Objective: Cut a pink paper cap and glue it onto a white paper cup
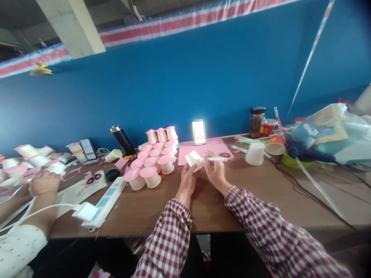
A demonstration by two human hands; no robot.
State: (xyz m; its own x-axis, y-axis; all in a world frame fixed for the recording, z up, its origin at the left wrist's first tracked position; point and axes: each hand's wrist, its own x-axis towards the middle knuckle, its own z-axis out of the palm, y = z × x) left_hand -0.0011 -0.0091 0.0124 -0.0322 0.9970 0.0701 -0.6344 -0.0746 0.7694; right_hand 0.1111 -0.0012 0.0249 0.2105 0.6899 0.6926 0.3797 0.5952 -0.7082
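Observation:
My left hand (188, 180) holds a small white paper cup (193, 159) tipped on its side above the brown table (162, 208). My right hand (213, 170) grips a white pen (216, 159) whose tip touches the cup. Both sleeves are red-and-white checked. Behind the hands lies a pink paper sheet (204, 148) with scissors (223, 155) on it. To the left stands a cluster of several upturned cups with pink tops (153, 160).
A co-worker's hand (43, 183) rests at the left beside black scissors (93, 178) and a white power strip (107, 200). A black flask (123, 139), a jar (256, 122), an upturned white cup (255, 153), red cups and plastic bags (330, 133) crowd the back and right. Cables cross the right side.

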